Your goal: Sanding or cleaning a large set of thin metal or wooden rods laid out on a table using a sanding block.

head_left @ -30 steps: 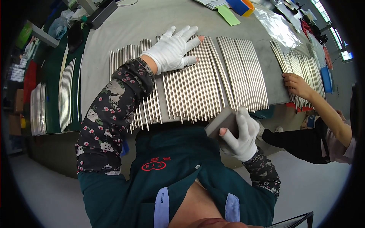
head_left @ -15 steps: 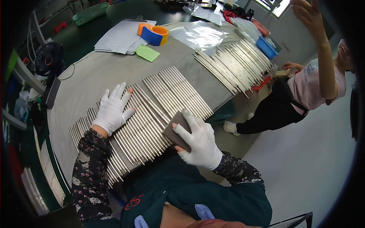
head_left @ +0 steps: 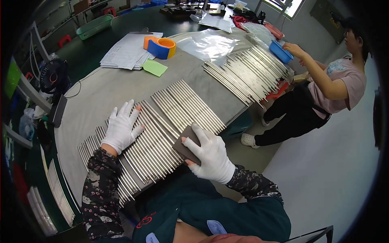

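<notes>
Slim silvery metal rods (head_left: 190,105) lie side by side in a broad row along the near edge of the grey table. My left hand (head_left: 122,128), in a white glove with some bare fingertips, rests flat on the rods with its fingers spread. A grey-brown rectangular sanding sponge (head_left: 185,149) is gripped in my gloved right hand (head_left: 212,154). The sponge lies on the rods near their front ends, right of my left hand. My right palm hides part of it.
Another bunch of rods (head_left: 255,73) lies at the far right. Papers (head_left: 123,54), orange and blue tape rolls (head_left: 161,47), a green note (head_left: 154,67) and clear plastic film (head_left: 208,43) lie beyond. A small black fan (head_left: 54,75) stands left. A co-worker (head_left: 336,85) stands right.
The co-worker's raised arm has come down to the blue basket. The view has shifted slightly. Both my hands stay at about the same places on the rods.
</notes>
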Motion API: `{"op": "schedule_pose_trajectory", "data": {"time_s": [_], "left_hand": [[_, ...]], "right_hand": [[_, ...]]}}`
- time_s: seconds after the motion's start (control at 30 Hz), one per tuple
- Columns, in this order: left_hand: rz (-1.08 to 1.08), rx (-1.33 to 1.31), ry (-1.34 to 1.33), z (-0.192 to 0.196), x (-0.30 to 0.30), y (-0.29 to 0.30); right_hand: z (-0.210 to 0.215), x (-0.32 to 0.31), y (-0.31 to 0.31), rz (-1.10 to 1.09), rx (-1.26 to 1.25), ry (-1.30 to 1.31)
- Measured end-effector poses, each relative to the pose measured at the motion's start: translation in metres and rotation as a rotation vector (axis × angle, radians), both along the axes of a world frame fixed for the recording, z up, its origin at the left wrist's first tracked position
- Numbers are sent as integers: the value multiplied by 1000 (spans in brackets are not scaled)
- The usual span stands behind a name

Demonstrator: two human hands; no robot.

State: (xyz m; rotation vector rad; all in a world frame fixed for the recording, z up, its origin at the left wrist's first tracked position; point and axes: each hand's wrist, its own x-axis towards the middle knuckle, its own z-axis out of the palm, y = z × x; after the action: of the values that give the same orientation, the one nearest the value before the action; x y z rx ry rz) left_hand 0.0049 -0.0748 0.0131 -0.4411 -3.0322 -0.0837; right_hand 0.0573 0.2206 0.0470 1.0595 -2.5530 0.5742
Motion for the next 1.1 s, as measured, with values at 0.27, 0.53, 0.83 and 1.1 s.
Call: {"op": "schedule_pose_trajectory", "data": {"time_s": [0.27, 0.53, 0.83, 1.1], "left_hand": [[-14, -9, 14, -1, 1, -3], [-29, 5, 44, -3, -2, -4], [-38, -3, 44, -5, -2, -5], [-36, 5, 53, -6, 0, -7]], "right_hand": [[-2, 1, -2, -8, 8, -12], [-2, -5, -2, -34, -14, -24], [-3, -5, 1, -30, 1, -4], [1, -7, 1, -35, -4, -4]]}}
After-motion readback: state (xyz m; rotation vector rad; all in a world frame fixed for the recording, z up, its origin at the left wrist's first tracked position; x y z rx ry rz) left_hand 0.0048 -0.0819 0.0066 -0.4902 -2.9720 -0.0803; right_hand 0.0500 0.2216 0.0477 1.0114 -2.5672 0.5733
